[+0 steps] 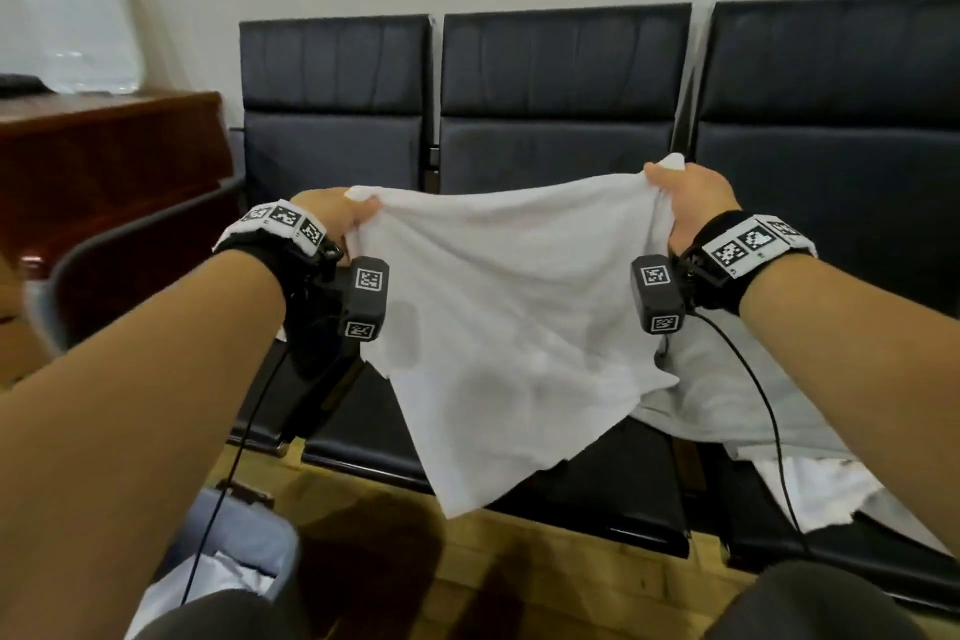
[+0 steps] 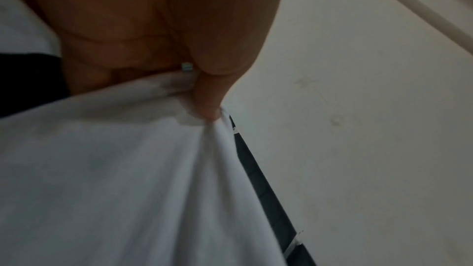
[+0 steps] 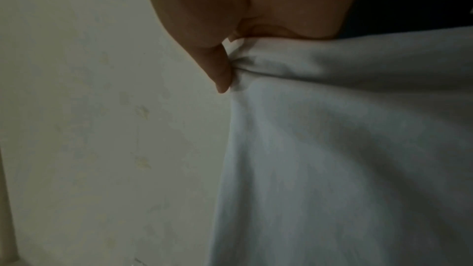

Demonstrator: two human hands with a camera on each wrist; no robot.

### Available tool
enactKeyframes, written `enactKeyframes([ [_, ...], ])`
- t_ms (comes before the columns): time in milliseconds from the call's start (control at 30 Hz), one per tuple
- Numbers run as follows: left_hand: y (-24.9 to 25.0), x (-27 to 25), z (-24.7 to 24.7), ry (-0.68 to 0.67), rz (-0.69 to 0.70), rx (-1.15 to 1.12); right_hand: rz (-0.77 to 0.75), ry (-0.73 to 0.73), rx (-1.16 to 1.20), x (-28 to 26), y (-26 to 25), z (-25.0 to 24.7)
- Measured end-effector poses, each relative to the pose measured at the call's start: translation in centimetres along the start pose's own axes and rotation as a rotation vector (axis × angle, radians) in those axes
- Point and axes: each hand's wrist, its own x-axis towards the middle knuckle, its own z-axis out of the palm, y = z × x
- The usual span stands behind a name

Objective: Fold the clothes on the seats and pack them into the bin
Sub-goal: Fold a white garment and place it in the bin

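Left hand [image 1: 332, 213] & right hand [image 1: 685, 203] each pinch a top corner of white shirt [image 1: 498, 327], held spread in air above seats [image 1: 545, 146]. Looks light, limp, non-slip; best gripped at corners/edges w/ bunched fabric.

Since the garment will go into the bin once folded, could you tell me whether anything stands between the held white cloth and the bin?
Nothing visible does. The left hand and right hand hold the white cloth spread in the air above the seats. The bin sits low on the left, its opening uncovered with white fabric already inside.
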Motion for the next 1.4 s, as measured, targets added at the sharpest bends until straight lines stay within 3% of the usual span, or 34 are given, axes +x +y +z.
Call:
enactKeyframes([
  [133,3.7,-4.5,0.2,0.034,0.049,0.240,0.004,0.032,-0.039,-0.7,-1.5,-1.7],
  [267,5.7,-5.0,0.7,0.116,0.138,0.087,0.003,0.082,-0.112,0.3,-2.0,-3.3],
  [400,6.8,-4.3,0.6,0.093,0.258,0.008,-0.083,0.073,-0.185,0.6,-2.5,-4.8],
  [533,8.4,-5.1,0.4,0.169,0.422,0.415,-0.145,-0.006,-0.255,0.0,-3.4,-6.1],
  [633,9.1,-5.4,0.3,0.181,0.507,0.474,-0.160,-0.044,-0.352,-0.7,-4.1,-7.1],
  [800,8.6,-4.9,-0.2,0.176,0.416,0.382,-0.214,-0.048,-0.649,-0.8,-4.9,-7.8],
  [900,8.1,-4.3,-0.2,0.149,0.377,0.488,-0.186,-0.080,-0.829,-0.1,-4.8,-7.8],
  [1067,7.1,-2.6,-0.3,0.175,0.361,0.680,-0.183,-0.091,-0.995,1.9,-3.6,-7.2],
  [1233,6.1,0.4,0.5,0.108,0.284,0.928,-0.112,-0.102,-1.110,4.8,-2.0,-5.6],
  [1333,6.2,2.3,1.7,0.119,0.260,0.885,-0.049,0.009,-1.068,7.3,-2.0,-4.1],
  [1400,6.2,3.8,2.8,0.075,0.188,0.637,0.091,-0.011,-0.841,9.0,-2.0,-3.0],
])
